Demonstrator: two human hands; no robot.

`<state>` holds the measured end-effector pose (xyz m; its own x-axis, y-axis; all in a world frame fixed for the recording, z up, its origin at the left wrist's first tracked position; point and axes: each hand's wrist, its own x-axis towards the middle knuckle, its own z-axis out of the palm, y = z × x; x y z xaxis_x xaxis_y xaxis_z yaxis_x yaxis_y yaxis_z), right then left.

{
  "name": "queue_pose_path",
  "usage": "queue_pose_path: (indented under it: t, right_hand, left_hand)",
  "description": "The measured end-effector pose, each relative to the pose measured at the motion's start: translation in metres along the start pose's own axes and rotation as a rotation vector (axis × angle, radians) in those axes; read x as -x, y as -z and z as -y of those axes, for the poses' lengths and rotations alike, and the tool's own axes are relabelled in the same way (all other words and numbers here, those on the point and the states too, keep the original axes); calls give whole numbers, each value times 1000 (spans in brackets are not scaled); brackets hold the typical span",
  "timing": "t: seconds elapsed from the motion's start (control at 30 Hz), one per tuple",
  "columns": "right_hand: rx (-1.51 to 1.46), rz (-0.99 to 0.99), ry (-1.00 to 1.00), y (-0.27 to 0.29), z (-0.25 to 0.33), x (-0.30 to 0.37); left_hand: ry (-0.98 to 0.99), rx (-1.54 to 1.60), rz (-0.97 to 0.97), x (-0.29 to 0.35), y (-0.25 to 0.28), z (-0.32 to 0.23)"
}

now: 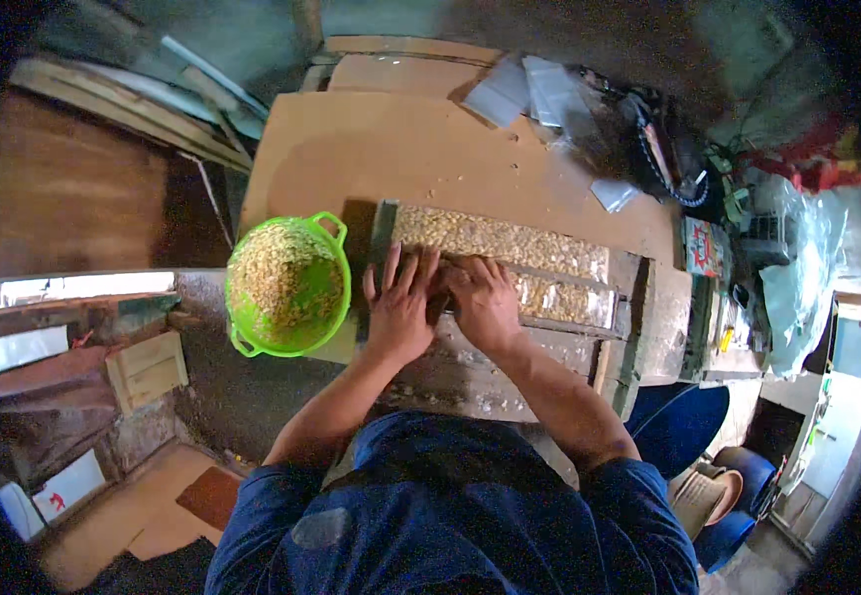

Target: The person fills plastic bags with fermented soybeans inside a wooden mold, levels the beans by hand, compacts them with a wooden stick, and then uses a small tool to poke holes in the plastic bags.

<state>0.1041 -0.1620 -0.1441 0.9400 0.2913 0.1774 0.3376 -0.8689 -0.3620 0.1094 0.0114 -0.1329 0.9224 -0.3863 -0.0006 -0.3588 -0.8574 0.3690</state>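
A long wooden frame (388, 220) lies on the table in front of me. Inside it are two flat clear plastic packs of pale yellow beans, a far pack (510, 241) and a near pack (564, 300). My left hand (402, 312) rests palm down at the left end of the near pack, its fingers spread. Close beside it, my right hand (487, 305) presses on the same pack with its fingers stretched forward over it. Neither hand visibly grips anything, though the palms hide what lies beneath them. To the left stands a bright green colander (343, 288) heaped with loose beans (287, 266).
Several clear plastic bags (549, 89) lie at the table's far right, beside a dark cluttered heap (663, 139). A few stray beans dot the brown tabletop (351, 139). Wooden boards (666, 307) flank the frame's right end. Blue barrels (743, 476) stand lower right.
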Motion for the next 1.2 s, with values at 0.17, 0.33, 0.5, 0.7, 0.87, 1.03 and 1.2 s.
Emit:
queue_pose_path:
  t: [0.17, 0.33, 0.5, 0.7, 0.87, 1.03, 1.2]
  right_hand:
    - [-72, -138, -91, 33, 6, 27]
    - [0, -333, -425, 66, -37, 105]
    - [110, -392, -817, 68, -92, 150]
    - [174, -223, -781, 69, -103, 141]
    - [146, -373, -745, 76, -98, 131]
    - [261, -261, -542, 78, -112, 122]
    - [230, -274, -509, 75, -118, 126]
  left_hand:
    - [-152, 17, -45, -10, -21, -2]
    - [-186, 54, -17, -21, -29, -26]
    - [-248, 84, 0, -27, -35, -43]
    - [-292, 117, -3, -34, -41, -54]
    - [-303, 197, -72, -36, -46, -57]
    - [-259, 278, -175, -42, -55, -58]
    - [-285, 285, -230, -43, -56, -58]
